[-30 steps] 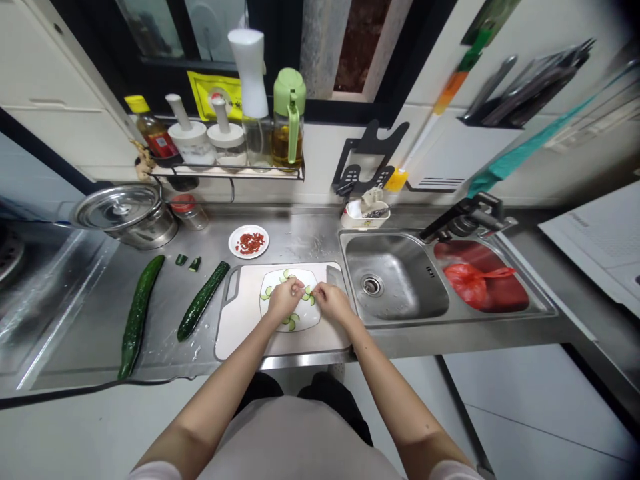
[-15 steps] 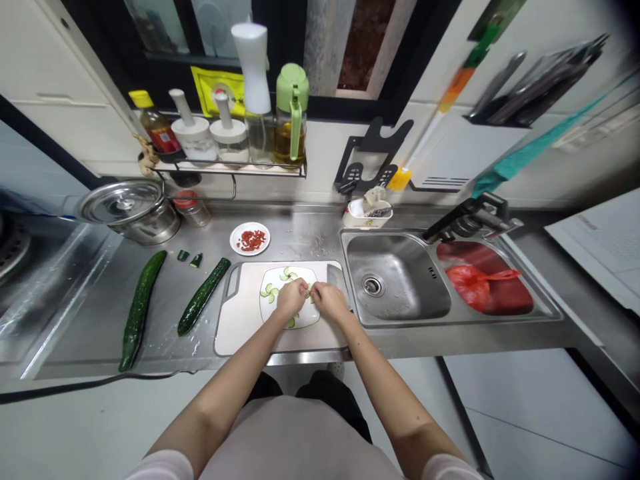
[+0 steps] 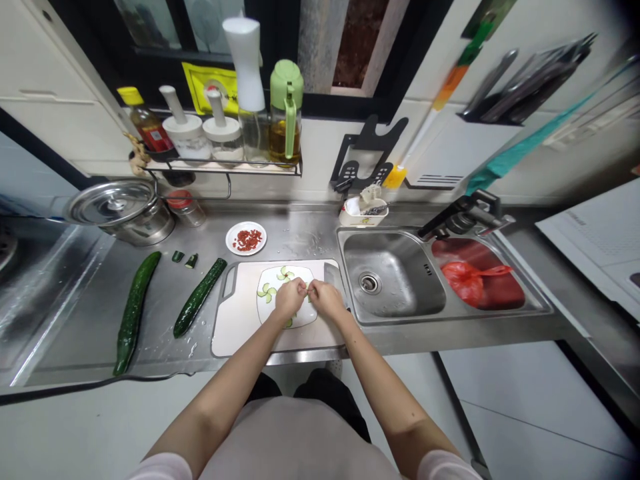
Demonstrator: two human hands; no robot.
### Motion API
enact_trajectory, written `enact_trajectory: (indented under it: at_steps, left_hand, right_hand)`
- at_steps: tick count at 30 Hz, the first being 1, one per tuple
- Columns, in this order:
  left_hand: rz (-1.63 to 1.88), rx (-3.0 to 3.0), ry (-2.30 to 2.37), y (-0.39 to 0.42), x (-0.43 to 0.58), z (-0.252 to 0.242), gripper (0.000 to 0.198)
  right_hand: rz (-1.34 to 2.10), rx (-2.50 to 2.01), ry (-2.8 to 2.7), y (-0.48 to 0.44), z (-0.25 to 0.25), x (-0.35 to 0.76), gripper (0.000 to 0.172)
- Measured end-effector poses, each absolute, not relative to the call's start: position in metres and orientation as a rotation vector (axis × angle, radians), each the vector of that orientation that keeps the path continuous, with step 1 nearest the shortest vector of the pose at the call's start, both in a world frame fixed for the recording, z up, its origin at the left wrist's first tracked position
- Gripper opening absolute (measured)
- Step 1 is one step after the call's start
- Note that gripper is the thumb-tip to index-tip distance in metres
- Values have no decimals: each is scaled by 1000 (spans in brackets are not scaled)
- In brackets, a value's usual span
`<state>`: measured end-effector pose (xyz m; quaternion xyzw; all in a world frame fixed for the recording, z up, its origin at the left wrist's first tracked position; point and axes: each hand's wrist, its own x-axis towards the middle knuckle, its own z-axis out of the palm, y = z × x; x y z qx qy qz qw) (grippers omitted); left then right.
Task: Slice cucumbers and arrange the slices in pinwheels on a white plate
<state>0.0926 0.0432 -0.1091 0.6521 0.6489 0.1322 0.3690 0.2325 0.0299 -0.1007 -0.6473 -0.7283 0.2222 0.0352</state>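
Observation:
Both hands are above a white plate (image 3: 264, 315) that lies on a cutting board (image 3: 231, 331). My left hand (image 3: 291, 297) has its fingertips pinched together, and my right hand (image 3: 324, 298) pinches close against it. Something tiny seems to be between the fingertips, too small to make out. Cucumber slices (image 3: 267, 292) are laid out in pinwheel shapes on the plate, some of them hidden by my hands. Behind the board stands a small white dish (image 3: 243, 249) with dried red berries (image 3: 247, 240), which look like goji berries.
Left of the board lie a cut cucumber (image 3: 200, 298), a longer cucumber (image 3: 137, 312) and two cucumber ends (image 3: 191, 261). A steel pot (image 3: 143, 223) stands at the back left, below a condiment rack (image 3: 240, 165). On the right is a sink (image 3: 400, 277) with a red bag (image 3: 467, 281).
My fingertips have come closer together over the plate. The whole view has shifted slightly; the plate, board and cucumbers lie as before.

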Motion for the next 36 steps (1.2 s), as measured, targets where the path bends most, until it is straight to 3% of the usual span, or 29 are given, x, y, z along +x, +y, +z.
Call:
enact_trajectory:
  at_steps: [36]
  left_hand:
    - [400, 1637, 1671, 40, 95, -106, 10]
  right_hand:
    - [730, -2051, -1964, 19, -111, 238, 16]
